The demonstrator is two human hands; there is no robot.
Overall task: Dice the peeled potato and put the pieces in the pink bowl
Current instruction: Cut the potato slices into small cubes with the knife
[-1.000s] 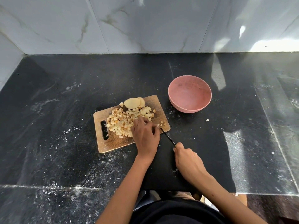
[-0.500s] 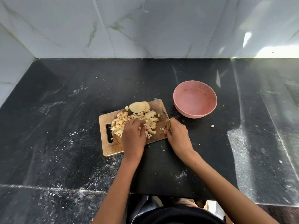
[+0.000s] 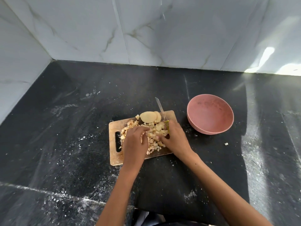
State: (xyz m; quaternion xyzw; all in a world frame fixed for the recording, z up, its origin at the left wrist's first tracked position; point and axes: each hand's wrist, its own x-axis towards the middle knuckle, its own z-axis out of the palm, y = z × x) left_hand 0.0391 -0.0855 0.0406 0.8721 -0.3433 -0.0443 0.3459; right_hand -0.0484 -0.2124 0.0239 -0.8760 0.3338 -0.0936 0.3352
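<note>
A wooden cutting board (image 3: 114, 156) lies on the black counter with a heap of diced potato (image 3: 154, 141) on it. Two uncut potato slices (image 3: 149, 117) lie at the board's far edge. My left hand (image 3: 134, 145) rests on the left side of the heap, fingers curved over the pieces. My right hand (image 3: 175, 138) is at the heap's right side and grips a knife (image 3: 160, 109) by its green handle, blade pointing away past the board. The pink bowl (image 3: 210, 118) stands to the right of the board and holds no potato.
One stray potato piece (image 3: 226, 144) lies on the counter right of the board. White marble-tiled walls (image 3: 146, 30) close the counter at the back and left. White dust streaks the black counter (image 3: 65, 144) near its front edge.
My right hand moved with the knife from the counter's front edge up onto the board's right side. My left hand shifted left over the heap. The two hands now flank the diced pieces.
</note>
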